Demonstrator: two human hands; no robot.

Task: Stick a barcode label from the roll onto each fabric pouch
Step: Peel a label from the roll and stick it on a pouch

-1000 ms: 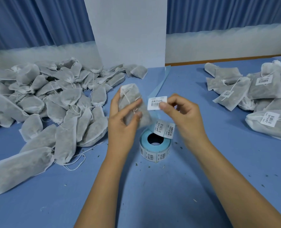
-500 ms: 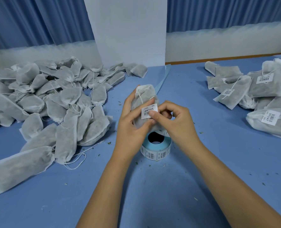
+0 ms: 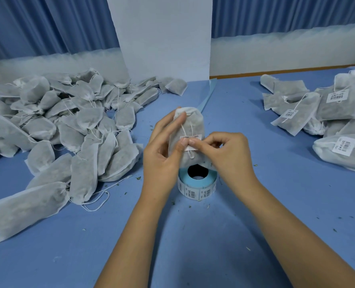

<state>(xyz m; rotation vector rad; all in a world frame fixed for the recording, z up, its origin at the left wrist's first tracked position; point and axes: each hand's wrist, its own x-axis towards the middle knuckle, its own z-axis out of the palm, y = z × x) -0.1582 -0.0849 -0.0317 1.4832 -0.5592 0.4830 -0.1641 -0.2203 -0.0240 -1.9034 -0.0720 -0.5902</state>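
Note:
My left hand [image 3: 162,150] holds a grey fabric pouch [image 3: 191,123] upright above the label roll [image 3: 197,183], fingers behind it and thumb on its front. A white barcode label [image 3: 191,142] lies on the pouch front over its drawstring. My right hand [image 3: 224,154] presses the label with thumb and forefinger tips, so most of it is covered. The roll, blue-lined with barcode labels round its side, lies flat on the blue table [image 3: 193,246] right under both hands.
A big heap of unlabelled pouches [image 3: 58,132] fills the table's left side. Labelled pouches [image 3: 328,113] lie piled at the right. A blue backing strip [image 3: 208,94] trails toward a white pillar [image 3: 162,38] at the back. Small green crumbs dot the table.
My right hand carried the peeled label from beside the pouch onto its front. The pouch moved right, over the roll, and both thumbs now press the label down.

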